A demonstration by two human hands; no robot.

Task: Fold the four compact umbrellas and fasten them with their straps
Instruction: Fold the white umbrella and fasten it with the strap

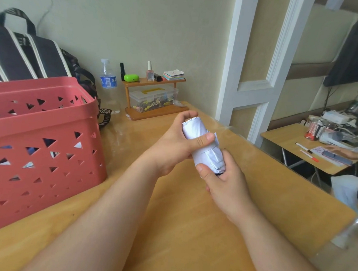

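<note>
A pale lavender compact umbrella, rolled into a tight bundle, is held above the middle of the wooden table. My left hand grips its upper end, fingers curled over the top and thumb pressed across the fabric. Around the lower end, where a dark handle tip peeks out, my right hand is curled. A strap on the fabric lies between my thumbs. Bits of fabric show through the holes of the red basket at the left.
Behind the basket stands a dark bag. At the back are a water bottle and a small wooden shelf with a clear box. A person sits at a second desk on the right.
</note>
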